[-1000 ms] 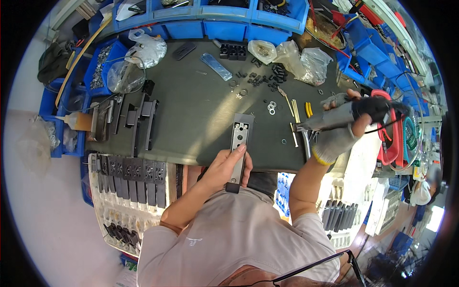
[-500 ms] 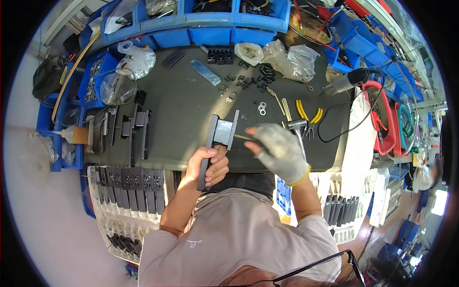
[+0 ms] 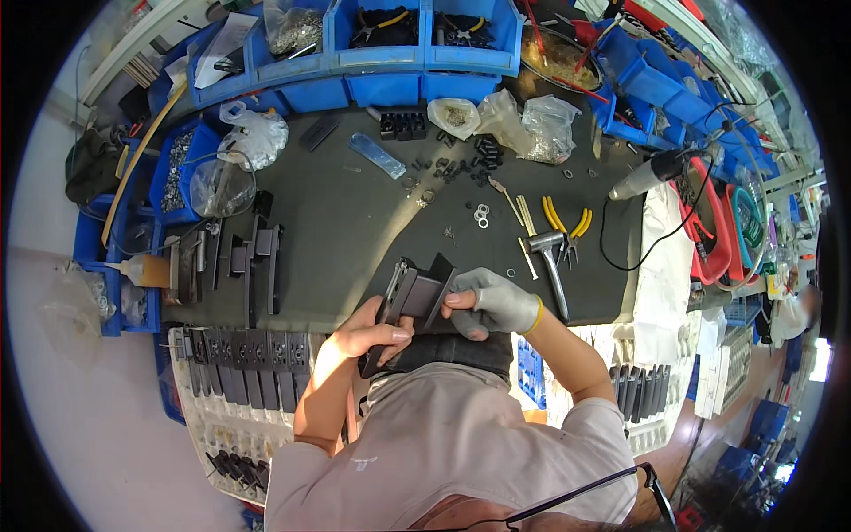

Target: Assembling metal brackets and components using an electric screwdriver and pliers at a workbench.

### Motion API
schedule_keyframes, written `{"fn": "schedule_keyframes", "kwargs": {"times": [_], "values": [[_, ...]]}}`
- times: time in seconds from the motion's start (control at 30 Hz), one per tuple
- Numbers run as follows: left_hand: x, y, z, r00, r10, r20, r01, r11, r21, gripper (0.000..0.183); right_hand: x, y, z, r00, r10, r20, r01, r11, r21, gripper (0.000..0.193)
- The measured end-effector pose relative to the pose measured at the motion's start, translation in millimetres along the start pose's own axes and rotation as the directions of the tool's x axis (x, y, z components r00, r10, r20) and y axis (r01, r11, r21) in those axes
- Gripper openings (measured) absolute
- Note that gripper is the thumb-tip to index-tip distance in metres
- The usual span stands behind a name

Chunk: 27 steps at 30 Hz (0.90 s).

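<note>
My bare left hand (image 3: pixel 372 335) is wrapped round the long side of a black metal part (image 3: pixel 420 293), a block between two plates. It is held tilted over the table's near edge. On my right hand (image 3: pixel 501 301) is a grey glove with bare fingertips; its thumb and fingers grip the part's right plate. Beyond the hands, a thin stick (image 3: pixel 528 260) lies beside a T-handled metal tool (image 3: pixel 551 257). Yellow-handled pliers (image 3: pixel 567 220) are just behind that tool. Several metal rings (image 3: pixel 481 215) rest on the dark mat.
More black metal parts (image 3: pixel 253 266) stand at the left of the mat. Small black pieces (image 3: pixel 461 167) are scattered at the back, before blue bins (image 3: pixel 381 60). A corded tool (image 3: pixel 647 175) lies at right. White trays (image 3: pixel 239 424) with black parts flank my lap.
My right hand has come left and down, off the thin stick and onto the black part. The part is lower and turned. The stick now lies on the mat.
</note>
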State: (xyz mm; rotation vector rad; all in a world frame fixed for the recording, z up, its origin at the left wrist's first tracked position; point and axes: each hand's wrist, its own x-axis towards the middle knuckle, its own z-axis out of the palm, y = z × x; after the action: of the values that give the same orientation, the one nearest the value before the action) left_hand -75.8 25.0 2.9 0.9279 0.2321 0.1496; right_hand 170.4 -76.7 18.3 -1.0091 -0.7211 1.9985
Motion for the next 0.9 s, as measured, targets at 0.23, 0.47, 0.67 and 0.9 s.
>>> {"fn": "schedule_keyframes", "kwargs": {"times": [0.23,0.47,0.67,0.9], "values": [[6,-3,9,0.881,-0.036,-0.472,0.061,0.997,0.037,0.03,4,-1,7,0.623,-0.748,0.227,0.111,-0.203,-0.973,0.011],[6,-23,22,0.723,0.212,-0.658,0.084,0.918,0.388,0.025,18,6,12,0.745,-0.602,-0.287,0.243,0.646,-0.723,0.03],[12,-6,43,0.679,0.311,-0.665,0.129,0.841,0.525,0.043,50,10,9,0.673,-0.624,-0.397,0.324,0.731,-0.601,0.056],[-14,-7,25,0.813,0.203,-0.546,0.023,0.925,0.379,0.036,80,2,17,0.877,-0.425,-0.225,0.412,0.905,-0.104,0.073]]}}
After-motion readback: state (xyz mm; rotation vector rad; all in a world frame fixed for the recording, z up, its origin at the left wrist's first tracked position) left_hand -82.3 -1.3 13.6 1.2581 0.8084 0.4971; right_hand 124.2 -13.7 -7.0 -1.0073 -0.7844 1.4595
